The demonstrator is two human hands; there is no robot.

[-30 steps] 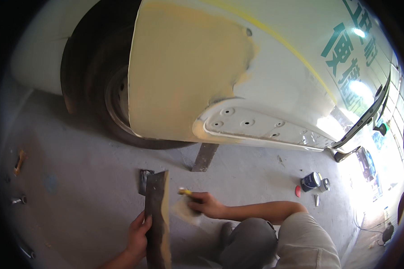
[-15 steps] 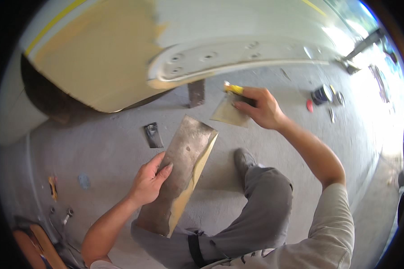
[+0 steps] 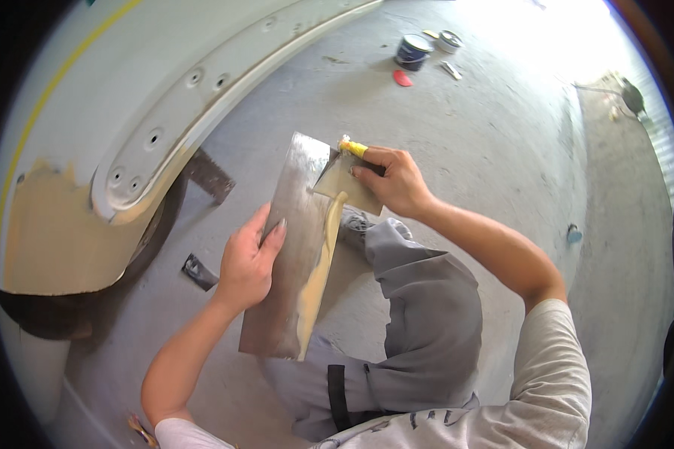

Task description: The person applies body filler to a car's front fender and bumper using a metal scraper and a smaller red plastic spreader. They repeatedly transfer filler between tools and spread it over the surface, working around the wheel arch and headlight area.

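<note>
My left hand is closed on a long metal plate, which has beige paste smeared along its right edge. My right hand grips a wide, flat spreader with a yellow bit at its top, and its blade lies at the upper right edge of the plate, by the paste. Both hands are above my bent leg in grey trousers. To the upper left is a white vehicle body panel with a row of holes, a yellow stripe and a beige filled patch.
A dark can, a smaller tin, a red piece and a small light tool sit on the grey floor. A dark flat piece lies below the panel, near a brown board. A cable with a dark fitting is at right.
The view has swung rightward along the vehicle. My right hand has brought the spreader down and left from beside the plate onto its upper edge. My left hand still holds the plate.
</note>
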